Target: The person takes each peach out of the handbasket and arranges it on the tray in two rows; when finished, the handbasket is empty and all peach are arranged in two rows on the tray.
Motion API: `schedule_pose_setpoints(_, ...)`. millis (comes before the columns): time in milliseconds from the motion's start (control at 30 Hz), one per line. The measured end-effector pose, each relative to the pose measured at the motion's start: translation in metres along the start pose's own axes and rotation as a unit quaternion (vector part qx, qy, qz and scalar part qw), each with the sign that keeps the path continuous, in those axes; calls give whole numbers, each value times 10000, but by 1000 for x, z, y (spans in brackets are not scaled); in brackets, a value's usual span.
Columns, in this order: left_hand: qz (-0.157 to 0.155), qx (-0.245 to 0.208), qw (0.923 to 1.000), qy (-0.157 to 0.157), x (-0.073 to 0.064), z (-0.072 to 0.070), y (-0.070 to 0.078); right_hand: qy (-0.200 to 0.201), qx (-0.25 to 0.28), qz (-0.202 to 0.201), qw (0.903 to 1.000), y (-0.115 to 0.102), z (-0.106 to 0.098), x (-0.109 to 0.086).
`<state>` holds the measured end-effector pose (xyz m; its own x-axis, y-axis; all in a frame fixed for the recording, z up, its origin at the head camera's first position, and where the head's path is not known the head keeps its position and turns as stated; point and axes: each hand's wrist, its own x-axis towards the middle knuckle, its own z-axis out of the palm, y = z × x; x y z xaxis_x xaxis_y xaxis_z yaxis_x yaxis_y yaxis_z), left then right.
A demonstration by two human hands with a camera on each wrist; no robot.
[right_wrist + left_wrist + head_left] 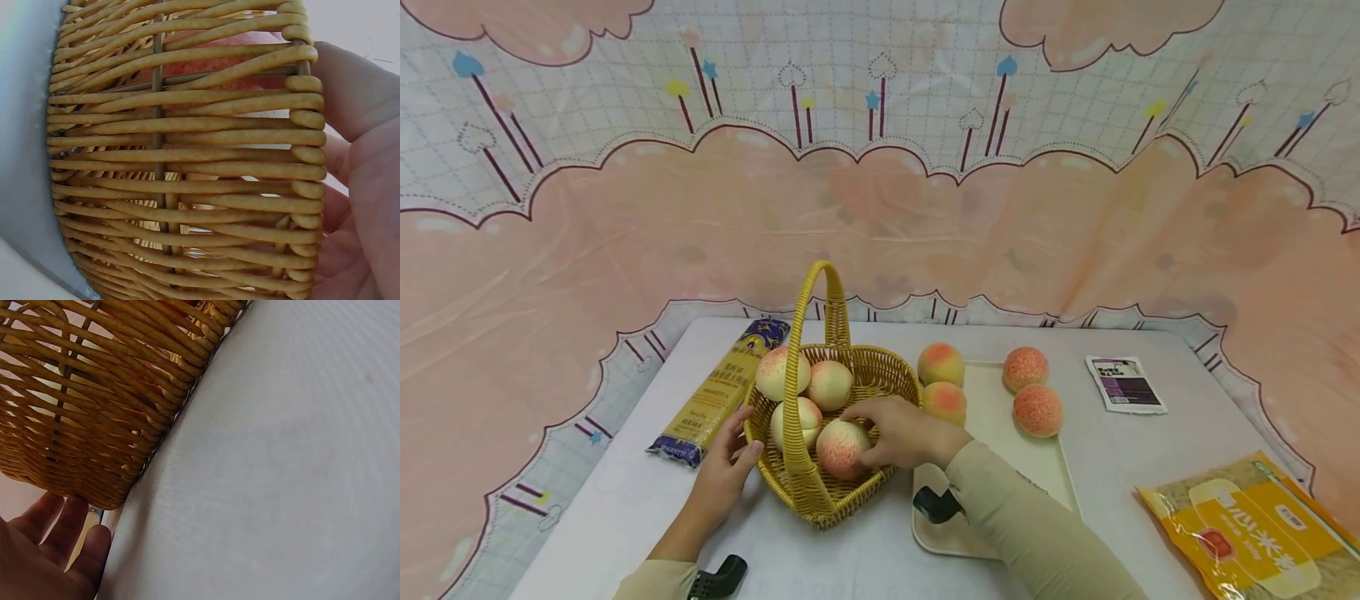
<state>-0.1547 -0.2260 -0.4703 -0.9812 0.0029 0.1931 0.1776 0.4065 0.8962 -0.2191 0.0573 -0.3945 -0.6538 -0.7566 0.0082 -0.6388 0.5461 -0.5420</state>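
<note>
My right hand [904,432] reaches over the rim of a yellow wicker basket [880,358] and grips a pink-and-cream peach [842,450] inside it, thumb and fingers around the fruit. Three more pale peaches [830,385] lie on the basket's left side, partly behind its tall handle. In the right wrist view the basket wall [187,131] hides most of the held peach [206,59]. With fingers fairly straight, my left hand [726,471] rests its fingertips against the basket's left side; the left wrist view has these fingers [75,512] at the woven wall.
A cream tray [988,387] stands right of the basket, with two orange-yellow peaches [941,364] at its left edge and two redder ones [1038,410] at its right. A spaghetti packet [718,396] lies left. Farther right are a small white-and-purple sachet [1126,385] and a yellow grain bag [1255,533].
</note>
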Motion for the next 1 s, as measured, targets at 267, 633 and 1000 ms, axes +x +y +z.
schedule_pose_setpoints(267, 3, -56, 10000, -33, 0, 0, 1, 29, -116, 134, 9998, 1, 1, 1)
schedule_pose_setpoints(633, 57, -67, 10000, -18, 0, 0, 1, 51, -153, 248, 9996, -3, 2, 2)
schedule_pose_setpoints(1000, 116, -135, 9998, -14, -1, 0, -1, 50, -411, 17, 9991, -1, 7, 4)
